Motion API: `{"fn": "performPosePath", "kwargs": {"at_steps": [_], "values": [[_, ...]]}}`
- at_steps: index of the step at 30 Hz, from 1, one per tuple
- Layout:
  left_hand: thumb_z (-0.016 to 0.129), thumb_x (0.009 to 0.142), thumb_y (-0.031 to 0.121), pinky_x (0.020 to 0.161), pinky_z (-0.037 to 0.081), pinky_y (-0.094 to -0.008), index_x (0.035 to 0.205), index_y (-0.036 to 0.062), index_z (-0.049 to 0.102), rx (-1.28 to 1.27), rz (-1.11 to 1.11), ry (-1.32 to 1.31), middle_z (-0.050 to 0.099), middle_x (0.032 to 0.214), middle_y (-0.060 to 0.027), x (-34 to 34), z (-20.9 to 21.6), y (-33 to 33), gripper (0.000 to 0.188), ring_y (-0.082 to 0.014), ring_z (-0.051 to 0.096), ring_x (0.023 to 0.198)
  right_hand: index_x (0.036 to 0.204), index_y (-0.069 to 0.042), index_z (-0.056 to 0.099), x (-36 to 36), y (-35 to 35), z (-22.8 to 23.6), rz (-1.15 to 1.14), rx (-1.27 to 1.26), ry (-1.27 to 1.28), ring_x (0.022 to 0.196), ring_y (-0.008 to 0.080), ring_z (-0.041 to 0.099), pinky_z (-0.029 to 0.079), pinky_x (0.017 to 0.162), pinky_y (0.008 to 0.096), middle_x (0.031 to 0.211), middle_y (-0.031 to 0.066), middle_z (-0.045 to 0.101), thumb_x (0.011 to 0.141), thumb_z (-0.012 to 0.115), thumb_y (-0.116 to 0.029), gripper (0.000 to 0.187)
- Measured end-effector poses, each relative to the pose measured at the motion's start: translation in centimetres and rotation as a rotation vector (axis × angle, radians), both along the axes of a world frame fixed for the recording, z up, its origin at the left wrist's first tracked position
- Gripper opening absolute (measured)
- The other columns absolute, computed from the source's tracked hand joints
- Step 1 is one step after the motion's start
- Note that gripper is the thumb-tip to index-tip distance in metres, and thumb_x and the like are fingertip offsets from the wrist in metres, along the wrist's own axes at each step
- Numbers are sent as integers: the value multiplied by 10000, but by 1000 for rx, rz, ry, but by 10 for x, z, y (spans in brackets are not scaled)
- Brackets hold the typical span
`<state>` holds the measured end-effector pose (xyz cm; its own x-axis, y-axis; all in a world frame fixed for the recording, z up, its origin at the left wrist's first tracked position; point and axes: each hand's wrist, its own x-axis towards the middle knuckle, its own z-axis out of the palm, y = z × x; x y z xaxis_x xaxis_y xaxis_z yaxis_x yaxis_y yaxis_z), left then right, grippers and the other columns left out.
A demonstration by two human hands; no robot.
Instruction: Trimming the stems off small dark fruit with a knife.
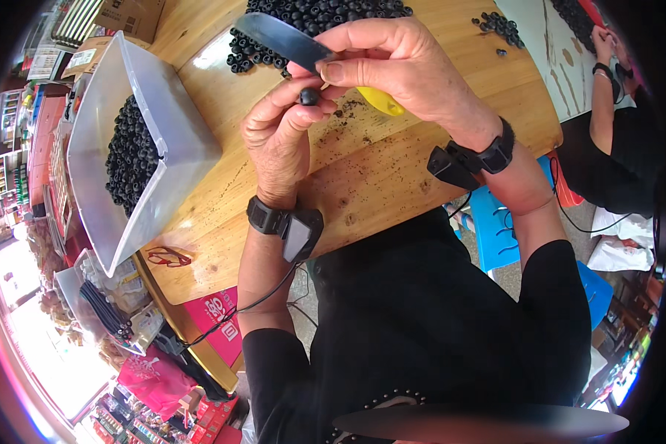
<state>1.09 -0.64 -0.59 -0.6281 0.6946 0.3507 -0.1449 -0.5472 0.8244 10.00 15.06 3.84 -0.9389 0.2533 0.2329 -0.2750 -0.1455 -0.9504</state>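
Observation:
Over the wooden table, my left hand (280,140) pinches a small round black part (308,97), glossy and ball-like, between thumb and fingers. My right hand (414,70) grips a knife; its yellow handle (381,102) shows below the palm and its broad blade (285,43) points up to the left. The right fingertips are close above the left ones, and whether they touch the part is hidden. Just beyond my hands lies a heap of similar black parts (325,13), some with hollow openings.
A translucent plastic bin (189,126), tilted in view, holds many black parts at left. Dark crumbs dot the wooden table (377,192). A red-brown loop (169,257) lies near its left edge. Another person's hands (605,46) work at a white table, far right. A blue stool (493,229) stands below.

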Motion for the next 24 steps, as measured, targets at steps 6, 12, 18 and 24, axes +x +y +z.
{"fn": "performPosePath", "kwargs": {"at_steps": [6,12,18,24], "values": [[686,798,11,735,513,-258,1010,7,666,20,92,-31,667,917,-72,-2,-6,0,212,-134,606,783,1074,35,630,-1,-9,5,76,226,74,922,146,630,532,769,255,1001,84,654,844,613,30,230],[670,810,1,687,498,-250,952,-9,667,-41,133,-7,656,877,-60,-2,-5,2,142,-123,584,747,1015,28,649,0,-14,1,-102,448,152,815,113,624,512,714,221,912,67,652,827,626,33,189],[666,824,23,671,496,-245,935,-11,665,-59,156,22,654,867,-64,-2,-8,2,116,-121,581,730,995,22,655,-3,-13,-1,-74,333,57,783,101,632,515,706,209,856,41,654,829,625,31,168],[658,834,25,663,496,-240,957,-7,660,-39,171,36,657,861,-67,0,-8,3,127,-118,580,727,996,24,653,-3,-12,0,-74,399,81,773,103,644,530,706,216,847,44,660,831,619,34,168]]}}
